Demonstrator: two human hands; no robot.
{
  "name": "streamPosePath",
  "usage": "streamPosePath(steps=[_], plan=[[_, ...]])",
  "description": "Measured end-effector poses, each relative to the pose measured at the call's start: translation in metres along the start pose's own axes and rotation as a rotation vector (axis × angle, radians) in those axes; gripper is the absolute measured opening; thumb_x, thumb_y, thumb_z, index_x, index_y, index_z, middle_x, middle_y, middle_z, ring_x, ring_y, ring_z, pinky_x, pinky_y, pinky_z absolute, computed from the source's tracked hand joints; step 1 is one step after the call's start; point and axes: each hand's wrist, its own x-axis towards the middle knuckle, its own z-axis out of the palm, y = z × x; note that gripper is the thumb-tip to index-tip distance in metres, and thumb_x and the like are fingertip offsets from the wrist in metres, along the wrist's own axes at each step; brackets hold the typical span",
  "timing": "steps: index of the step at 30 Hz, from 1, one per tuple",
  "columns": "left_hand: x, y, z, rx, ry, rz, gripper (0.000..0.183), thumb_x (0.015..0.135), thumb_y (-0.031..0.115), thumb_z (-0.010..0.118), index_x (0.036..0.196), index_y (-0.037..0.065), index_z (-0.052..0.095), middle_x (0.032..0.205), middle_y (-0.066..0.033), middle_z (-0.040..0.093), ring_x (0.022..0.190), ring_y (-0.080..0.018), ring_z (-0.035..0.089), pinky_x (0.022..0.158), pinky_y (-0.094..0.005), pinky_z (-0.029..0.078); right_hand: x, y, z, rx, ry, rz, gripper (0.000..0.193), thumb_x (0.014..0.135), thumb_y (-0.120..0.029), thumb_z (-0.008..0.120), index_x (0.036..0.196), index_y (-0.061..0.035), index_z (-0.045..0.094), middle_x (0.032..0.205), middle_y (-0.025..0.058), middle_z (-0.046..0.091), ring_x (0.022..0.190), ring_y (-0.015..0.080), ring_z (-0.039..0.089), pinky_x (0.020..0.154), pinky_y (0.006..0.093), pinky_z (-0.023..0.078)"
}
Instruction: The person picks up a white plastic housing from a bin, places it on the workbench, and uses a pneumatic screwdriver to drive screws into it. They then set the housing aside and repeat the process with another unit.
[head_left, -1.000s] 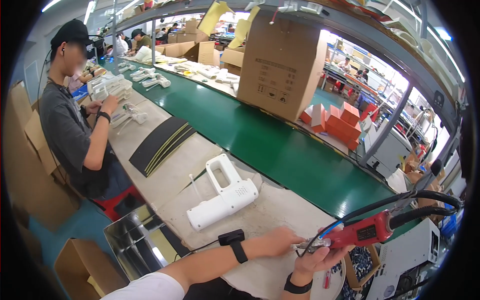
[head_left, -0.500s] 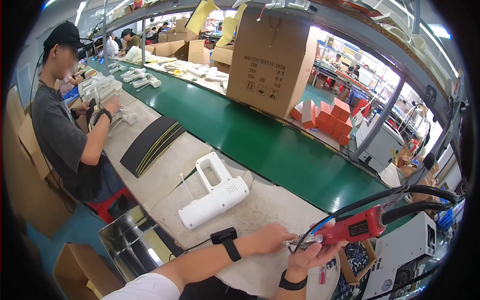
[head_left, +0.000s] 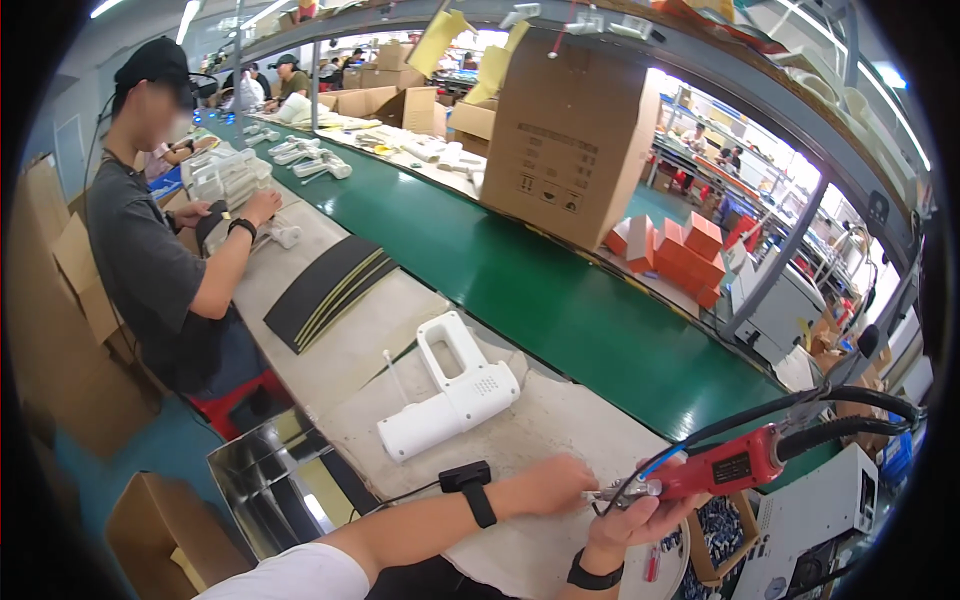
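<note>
My right hand (head_left: 630, 522) is closed around the front end of a red handheld power screwdriver (head_left: 718, 470), with a thick black hose and a thin blue line running from it. My left hand (head_left: 555, 484) is at the tool's metal nose, fingers curled together. What they pinch there is too small and blurred to name. Left of the hands, a white plastic handheld appliance body (head_left: 450, 390) with a loop handle lies on its side on the worktable (head_left: 545, 415), apart from both hands. A white thin stem stands out beside its handle.
Black foam strips with yellow edges (head_left: 330, 290) lie farther left. A green conveyor belt (head_left: 500, 280) runs behind. A carton of small parts (head_left: 725, 530) and a small red-handled tool (head_left: 653, 563) are at right. A co-worker (head_left: 160, 230) works at far left.
The whole view has shifted slightly, so things sit farther right. My left hand has drawn its fingers in at the tool's nose; my right hand keeps its hold on the power screwdriver.
</note>
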Motion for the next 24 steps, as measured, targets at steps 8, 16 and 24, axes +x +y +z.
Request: streamPosePath(steps=[8, 16, 24], plan=[[-0.0016, 0.0040, -0.0016, 0.045, -0.055, -0.013, 0.020, 0.074, 0.021, 0.069, 0.090, 0.008, 0.065, 0.085, -0.0080, 0.064, 0.090, -0.0284, 0.060, 0.078, -0.0415, 0.045, -0.0001, -0.0039, 0.0018, -0.035, 0.017, 0.003, 0.068, 0.092, -0.035, 0.050, 0.144, 0.0006, 0.022, 0.115, 0.0249, 0.049, 0.086, 0.0260, 0.049, 0.073, 0.0378, 0.045], [-0.0023, 0.0033, -0.0001, 0.073, -0.097, -0.026, 0.028, 0.078, 0.022, 0.068, 0.102, 0.010, 0.062, 0.093, -0.0069, 0.064, 0.096, -0.0263, 0.059, 0.082, -0.0406, 0.043, -0.0013, -0.0017, 0.0022, -0.038, 0.024, 0.004, 0.067, 0.092, -0.032, 0.050, 0.144, 0.0007, 0.022, 0.115, 0.0231, 0.049, 0.085, 0.0246, 0.048, 0.076, 0.0382, 0.044], [-0.0022, 0.0031, 0.0003, 0.053, -0.083, -0.005, 0.028, 0.077, 0.021, 0.069, 0.102, 0.010, 0.063, 0.098, -0.0056, 0.063, 0.097, -0.0265, 0.058, 0.083, -0.0407, 0.044, 0.0005, -0.0024, -0.0006, -0.036, -0.004, -0.016, 0.066, 0.092, -0.031, 0.049, 0.145, -0.0035, 0.021, 0.116, 0.0238, 0.048, 0.084, 0.0244, 0.046, 0.075, 0.0380, 0.044]])
